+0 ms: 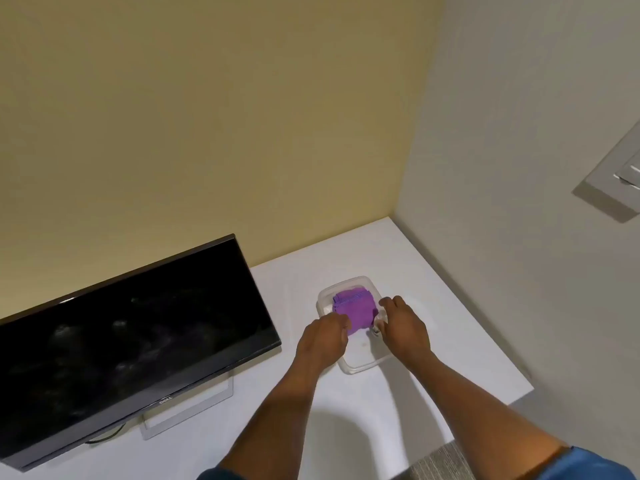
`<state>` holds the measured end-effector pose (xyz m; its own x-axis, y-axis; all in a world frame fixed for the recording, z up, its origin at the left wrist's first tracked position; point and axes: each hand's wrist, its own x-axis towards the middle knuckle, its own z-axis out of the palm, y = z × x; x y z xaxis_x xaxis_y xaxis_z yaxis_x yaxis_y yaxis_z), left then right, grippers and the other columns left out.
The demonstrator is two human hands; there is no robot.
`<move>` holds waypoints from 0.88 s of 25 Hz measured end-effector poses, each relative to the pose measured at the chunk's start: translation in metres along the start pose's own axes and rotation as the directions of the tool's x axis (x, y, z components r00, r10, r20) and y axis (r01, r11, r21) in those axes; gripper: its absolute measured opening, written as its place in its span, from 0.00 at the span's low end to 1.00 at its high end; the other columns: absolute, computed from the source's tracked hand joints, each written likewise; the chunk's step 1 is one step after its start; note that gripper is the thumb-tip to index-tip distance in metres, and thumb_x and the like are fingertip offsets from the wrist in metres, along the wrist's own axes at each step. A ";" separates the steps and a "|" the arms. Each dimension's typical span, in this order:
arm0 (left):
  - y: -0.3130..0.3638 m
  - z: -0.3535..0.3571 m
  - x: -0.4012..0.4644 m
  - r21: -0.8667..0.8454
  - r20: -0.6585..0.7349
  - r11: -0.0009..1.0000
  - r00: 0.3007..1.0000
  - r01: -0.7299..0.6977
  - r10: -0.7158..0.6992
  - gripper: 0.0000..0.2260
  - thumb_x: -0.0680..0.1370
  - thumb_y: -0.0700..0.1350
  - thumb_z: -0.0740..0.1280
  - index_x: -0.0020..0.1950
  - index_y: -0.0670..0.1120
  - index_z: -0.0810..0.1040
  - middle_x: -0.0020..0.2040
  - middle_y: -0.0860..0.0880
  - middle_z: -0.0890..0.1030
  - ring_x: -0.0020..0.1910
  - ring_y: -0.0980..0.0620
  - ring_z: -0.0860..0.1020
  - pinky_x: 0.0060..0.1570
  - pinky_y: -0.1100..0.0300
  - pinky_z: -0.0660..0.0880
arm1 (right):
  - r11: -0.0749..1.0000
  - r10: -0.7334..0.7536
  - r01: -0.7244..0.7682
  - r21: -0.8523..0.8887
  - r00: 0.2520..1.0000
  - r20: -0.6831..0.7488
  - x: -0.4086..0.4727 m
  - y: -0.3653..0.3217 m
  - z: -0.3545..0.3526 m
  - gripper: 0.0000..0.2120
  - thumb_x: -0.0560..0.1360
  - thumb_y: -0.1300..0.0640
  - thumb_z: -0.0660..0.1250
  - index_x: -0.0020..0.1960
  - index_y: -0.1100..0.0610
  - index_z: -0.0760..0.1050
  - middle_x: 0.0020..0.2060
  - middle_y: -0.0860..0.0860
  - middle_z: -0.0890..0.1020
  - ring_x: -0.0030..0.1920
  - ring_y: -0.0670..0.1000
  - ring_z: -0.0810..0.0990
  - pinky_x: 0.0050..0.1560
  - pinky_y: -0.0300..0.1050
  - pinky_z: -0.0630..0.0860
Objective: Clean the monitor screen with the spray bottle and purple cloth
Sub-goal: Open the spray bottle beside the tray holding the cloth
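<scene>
My left hand pinches the purple cloth lying in the clear container between my hands. My right hand curls over its far rim. The monitor stands left of my left hand on the tabletop.

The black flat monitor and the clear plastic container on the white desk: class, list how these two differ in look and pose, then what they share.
The black flat monitor is dark and opaque; the clear plastic container is see-through.
The monitor stands upright on a stand; the container lies low and flat.
The monitor is untouched; both hands are at the container, where a folded purple cloth lies.
Both rest on the white desk.
</scene>
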<state>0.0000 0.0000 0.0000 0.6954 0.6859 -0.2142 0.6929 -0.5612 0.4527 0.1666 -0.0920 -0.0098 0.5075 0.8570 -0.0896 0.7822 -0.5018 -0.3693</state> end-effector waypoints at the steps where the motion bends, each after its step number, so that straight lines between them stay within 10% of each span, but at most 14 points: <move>1: 0.001 0.001 0.004 -0.020 -0.009 1.000 1.000 0.009 -0.009 0.08 0.79 0.42 0.61 0.55 0.49 0.78 0.51 0.48 0.82 0.46 0.48 0.80 0.44 0.61 0.72 | 1.000 -0.010 0.010 -0.013 1.000 0.008 0.002 0.002 0.001 0.11 0.77 0.54 0.66 0.59 0.54 0.74 0.50 0.52 0.76 0.49 0.56 0.78 0.39 0.44 0.68; 17: -0.001 -0.029 -0.007 -0.211 -0.044 0.976 0.998 -0.048 0.040 0.17 0.75 0.50 0.69 0.63 0.52 0.77 0.60 0.52 0.80 0.55 0.49 0.79 0.50 0.59 0.73 | 0.994 -0.049 0.059 0.094 0.994 -0.102 -0.018 -0.039 -0.035 0.08 0.77 0.49 0.67 0.47 0.53 0.75 0.40 0.47 0.78 0.39 0.52 0.77 0.37 0.43 0.67; 22: -0.001 -0.047 -0.021 -0.215 -0.123 0.962 0.982 -0.171 0.147 0.07 0.71 0.53 0.68 0.48 0.59 0.76 0.43 0.58 0.76 0.42 0.54 0.76 0.36 0.65 0.66 | 0.977 -0.114 0.135 0.166 0.985 -0.133 -0.033 -0.092 -0.054 0.09 0.77 0.49 0.66 0.40 0.51 0.72 0.35 0.45 0.77 0.36 0.51 0.76 0.34 0.43 0.67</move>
<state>-0.0242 0.0078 0.0449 0.7608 0.6479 -0.0375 0.5067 -0.5568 0.6582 0.0981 -0.0804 0.0772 0.4588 0.8852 0.0767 0.7726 -0.3548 -0.5265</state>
